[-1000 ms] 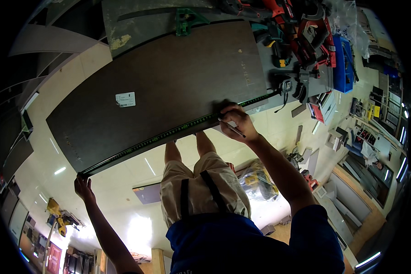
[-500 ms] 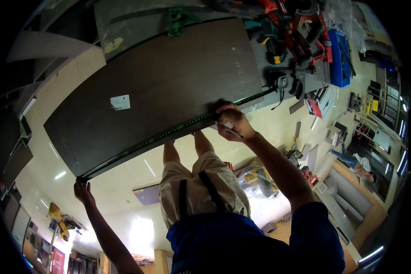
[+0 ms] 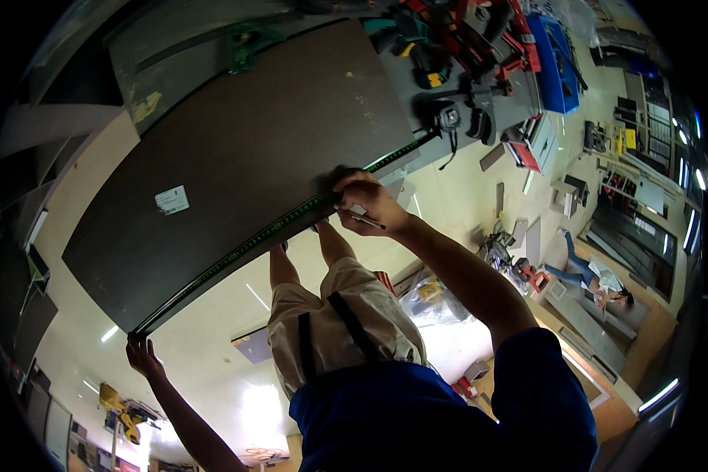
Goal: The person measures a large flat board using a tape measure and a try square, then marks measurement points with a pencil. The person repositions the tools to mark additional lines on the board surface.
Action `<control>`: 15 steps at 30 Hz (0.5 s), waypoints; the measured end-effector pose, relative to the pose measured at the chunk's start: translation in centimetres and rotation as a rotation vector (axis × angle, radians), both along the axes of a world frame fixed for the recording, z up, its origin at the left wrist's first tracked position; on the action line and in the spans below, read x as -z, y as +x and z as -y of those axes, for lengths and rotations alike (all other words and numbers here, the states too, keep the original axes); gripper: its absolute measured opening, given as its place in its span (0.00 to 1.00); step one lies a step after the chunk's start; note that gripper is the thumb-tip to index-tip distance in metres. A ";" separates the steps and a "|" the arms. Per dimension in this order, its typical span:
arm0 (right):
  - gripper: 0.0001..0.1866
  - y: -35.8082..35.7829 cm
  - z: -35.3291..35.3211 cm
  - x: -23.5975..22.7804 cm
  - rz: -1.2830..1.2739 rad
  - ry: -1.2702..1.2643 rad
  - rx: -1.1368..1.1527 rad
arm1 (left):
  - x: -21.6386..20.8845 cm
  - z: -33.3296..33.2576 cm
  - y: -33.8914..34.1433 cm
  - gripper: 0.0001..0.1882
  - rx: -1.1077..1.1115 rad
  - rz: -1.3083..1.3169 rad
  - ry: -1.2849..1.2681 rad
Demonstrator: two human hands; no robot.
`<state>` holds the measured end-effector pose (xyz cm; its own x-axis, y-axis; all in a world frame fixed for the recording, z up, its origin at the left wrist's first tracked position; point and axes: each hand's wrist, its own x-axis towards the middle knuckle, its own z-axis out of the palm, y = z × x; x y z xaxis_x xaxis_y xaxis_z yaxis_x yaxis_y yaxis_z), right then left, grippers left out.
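- Head view: biggest change over the last second is the angle. The dark brown, flat rectangular panel [image 3: 267, 149] now sits lower at its left end and tilts up more steeply to the right.
- Left hand [image 3: 144, 358] stays put at the panel's near-left corner, by the end of the long black tape blade with green markings [image 3: 271, 230]. Fingers look bunched there, but I can't tell if they actually pinch the tape.
- Right hand [image 3: 370, 203] stays over the blade, fingers curled in, gripping a slim grey pen-like stick [image 3: 370, 221]. Fingertips are too dark to read.
- The blade runs along the panel's near edge, out to the black-and-grey tape case [image 3: 448, 118] just past the right end.
- Also, a co-worker in blue trousers [image 3: 602, 279] shows more fully at right.
- My take: mostly a head turn, so the tape's lie along the edge seems unaffected.
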<state>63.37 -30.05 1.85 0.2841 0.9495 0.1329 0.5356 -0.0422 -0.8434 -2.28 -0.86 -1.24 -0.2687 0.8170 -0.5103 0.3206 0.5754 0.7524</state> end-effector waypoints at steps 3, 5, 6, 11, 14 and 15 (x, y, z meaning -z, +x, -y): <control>0.07 0.3 0.0 0.0 -0.018 0.032 -0.018 | -0.4 -0.2 0.2 0.28 -0.004 0.007 -0.038; 0.07 0.3 -0.1 0.0 -0.043 0.008 -0.003 | -0.5 0.2 0.3 0.28 -0.010 0.005 -0.039; 0.07 0.1 -0.3 -0.6 -0.046 -0.008 0.014 | -0.8 0.2 0.7 0.28 -0.009 -0.004 -0.043; 0.08 -0.1 0.0 -0.1 -0.048 0.026 0.034 | -1.1 -0.1 1.5 0.28 -0.011 -0.039 -0.045; 0.08 0.0 -0.1 -0.3 -0.044 0.058 0.007 | -1.4 -0.1 1.2 0.26 -0.007 -0.036 -0.052; 0.08 0.2 -0.1 -0.4 -0.035 0.066 -0.006 | -1.4 -0.1 1.4 0.25 -0.010 -0.036 -0.057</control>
<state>63.53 -29.97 2.23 0.2836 0.9409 0.1851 0.5058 0.0173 -0.8625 -0.85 -0.76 0.19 -0.2958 0.7840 -0.5457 0.3403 0.6203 0.7067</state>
